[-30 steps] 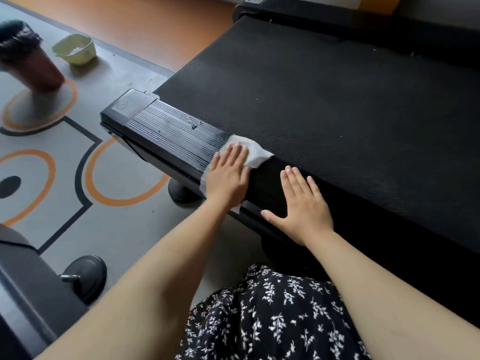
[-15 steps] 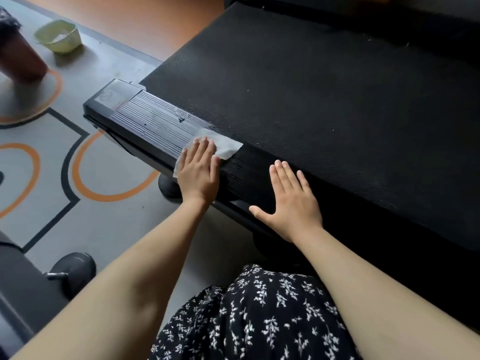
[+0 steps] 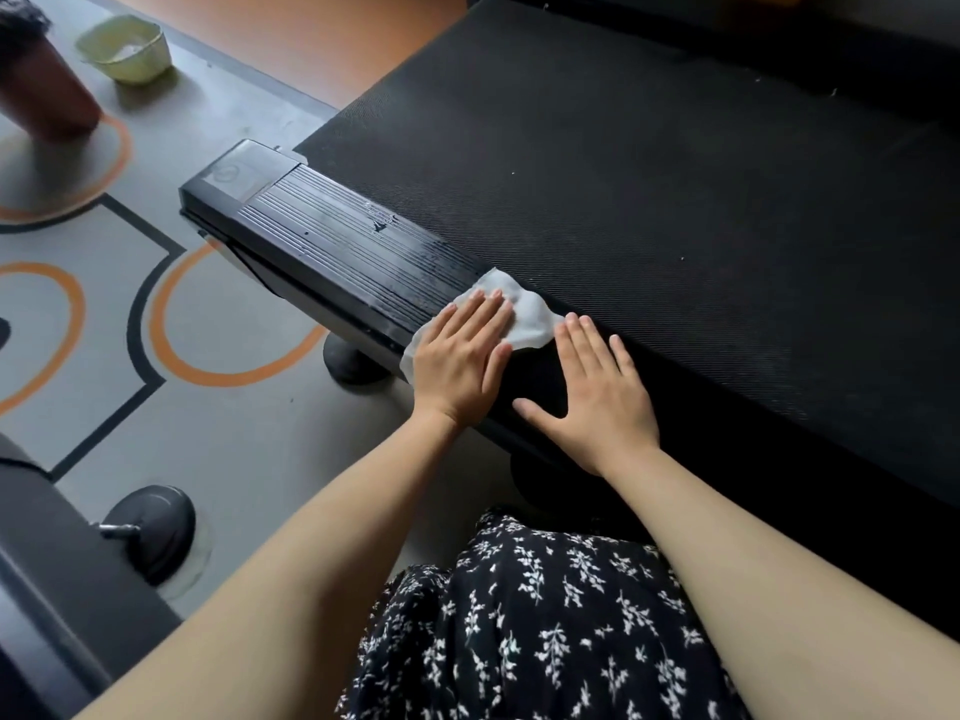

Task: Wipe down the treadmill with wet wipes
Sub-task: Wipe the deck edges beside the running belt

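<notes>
The treadmill (image 3: 649,210) fills the upper right of the view; its black textured belt runs from the far edge down to your knees. The grey floor mat (image 3: 223,449) with orange rings and black lines lies to the left of the treadmill. Your dark flower-print skirt (image 3: 545,615) shows at the bottom edge.

The ribbed black side rail (image 3: 337,252) runs along the left edge of the belt and ends in a smooth cap at its far end. The ribs show a wet sheen between the cap and your hands. A round black foot (image 3: 348,363) sits under the rail on the mat.

Your right hand (image 3: 597,402) lies flat on the rail at the belt's edge, fingers straight and spread, holding nothing. Your left hand (image 3: 460,363) lies flat just beside it, fingers straight and together, pressing the wipe down; it does not grip the wipe.

The white wipe (image 3: 530,317) lies spread on the rail under your left palm. Its far corner reaches the belt's edge and its right end touches your right fingertips.

A dark red container (image 3: 41,90) and a pale green bowl (image 3: 124,49) stand at the mat's far left corner, well apart from the treadmill.
</notes>
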